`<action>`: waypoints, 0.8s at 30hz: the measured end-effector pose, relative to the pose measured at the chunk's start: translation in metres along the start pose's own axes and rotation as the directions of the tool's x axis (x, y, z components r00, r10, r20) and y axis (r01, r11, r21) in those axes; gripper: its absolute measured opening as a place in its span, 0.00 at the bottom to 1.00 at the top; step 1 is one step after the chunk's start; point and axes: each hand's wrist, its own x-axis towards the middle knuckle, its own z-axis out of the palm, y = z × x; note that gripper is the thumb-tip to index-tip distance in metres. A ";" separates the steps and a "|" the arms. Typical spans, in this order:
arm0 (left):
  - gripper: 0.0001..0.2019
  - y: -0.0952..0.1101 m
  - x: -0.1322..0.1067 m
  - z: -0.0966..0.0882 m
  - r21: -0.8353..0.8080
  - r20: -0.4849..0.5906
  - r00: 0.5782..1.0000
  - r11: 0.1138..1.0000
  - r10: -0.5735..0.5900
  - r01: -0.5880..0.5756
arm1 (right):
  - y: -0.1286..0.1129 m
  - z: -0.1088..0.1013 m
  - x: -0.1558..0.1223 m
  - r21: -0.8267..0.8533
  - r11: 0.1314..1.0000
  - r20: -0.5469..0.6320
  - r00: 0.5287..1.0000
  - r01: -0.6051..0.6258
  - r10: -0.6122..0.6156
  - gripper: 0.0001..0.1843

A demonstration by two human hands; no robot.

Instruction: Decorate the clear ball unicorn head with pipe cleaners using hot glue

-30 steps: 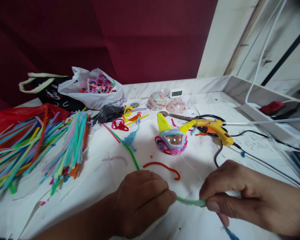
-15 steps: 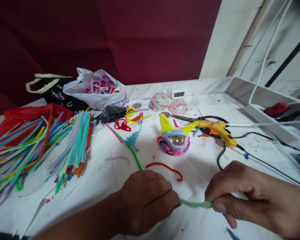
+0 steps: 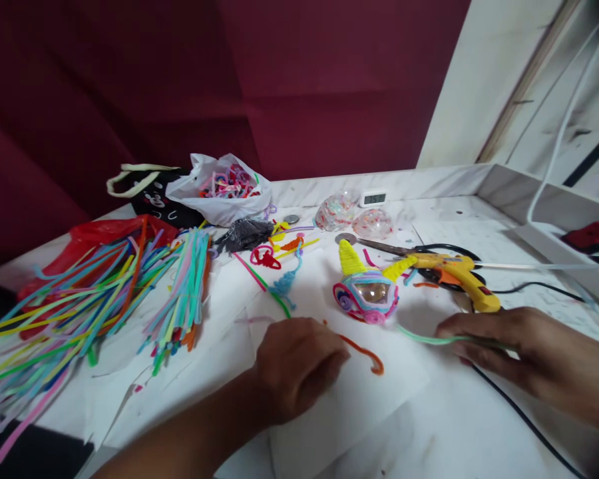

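My right hand pinches a pale green pipe cleaner between thumb and fingers; its free end points left, below the craft piece. My left hand hovers over the white paper with its fingers curled in, and their inner side is hidden. Beyond it a bright green pipe cleaner disappears from sight behind the knuckles. Beside that hand lies an orange pipe cleaner. A colourful pipe-cleaner craft piece with two yellow points and a shiny window sits between and beyond both hands.
Bundled pipe cleaners and a loose heap cover the left. Behind stand a white plastic bag of scraps and clear domes. On the right lie a yellow glue gun, scissors and a black cable.
The pale green pipe cleaner has come away from my left hand and stays in my right, which has moved slightly up. The view has shifted, moving the table's contents rightward.
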 end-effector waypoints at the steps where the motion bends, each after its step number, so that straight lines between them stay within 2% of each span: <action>1: 0.04 -0.004 0.001 -0.001 0.009 -0.038 0.998 0.998 -0.055 0.055 | 0.007 0.002 0.001 -0.077 0.997 0.003 1.000 0.006 -0.005 0.14; 3: 0.04 -0.016 0.004 -0.005 0.036 -0.088 0.975 0.978 -0.203 0.207 | 0.018 0.005 0.004 -0.189 0.981 -0.024 0.999 0.035 -0.041 0.15; 4: 0.04 -0.023 0.005 -0.007 0.039 -0.134 0.944 0.950 -0.302 0.310 | 0.022 0.006 0.006 -0.228 0.972 -0.046 0.997 0.054 -0.066 0.16; 7: 0.08 -0.053 0.011 -0.020 -0.009 -0.240 0.799 0.824 -0.551 0.566 | 0.027 0.006 0.010 -0.312 0.944 -0.086 0.987 0.106 -0.139 0.16; 8: 0.11 -0.064 0.014 -0.025 0.025 -0.236 0.762 0.780 -0.603 0.625 | 0.027 0.005 0.011 -0.333 0.936 -0.103 0.983 0.112 -0.154 0.16; 9: 0.14 -0.076 0.017 -0.031 0.108 -0.221 0.744 0.742 -0.631 0.661 | 0.025 0.005 0.011 -0.350 0.930 -0.132 0.977 0.113 -0.168 0.16; 10: 0.16 -0.087 0.019 -0.036 0.248 -0.167 0.744 0.702 -0.647 0.667 | 0.022 0.005 0.011 -0.358 0.927 -0.164 0.970 0.112 -0.180 0.16; 13: 0.14 -0.117 0.028 -0.048 0.395 -0.074 0.732 0.654 -0.678 0.646 | 0.011 0.006 0.011 -0.341 0.931 -0.211 0.955 0.129 -0.210 0.16; 15: 0.14 -0.134 0.033 -0.051 0.487 0.007 0.703 0.616 -0.712 0.619 | 0.004 0.007 0.011 -0.311 0.935 -0.136 0.966 0.167 -0.218 0.16; 18: 0.14 -0.154 0.036 -0.048 0.600 0.137 0.608 0.554 -0.782 0.577 | -0.002 0.011 0.011 -0.265 0.946 -0.029 0.979 0.185 -0.200 0.17; 21: 0.17 -0.171 0.036 -0.044 0.673 0.227 0.478 0.491 -0.849 0.553 | -0.002 0.015 0.010 -0.227 0.960 -0.026 0.984 0.164 -0.174 0.19; 24: 0.17 -0.182 0.034 -0.043 0.702 0.273 0.382 0.454 -0.883 0.548 | 0.000 0.018 0.009 -0.215 0.965 -0.018 0.987 0.151 -0.158 0.19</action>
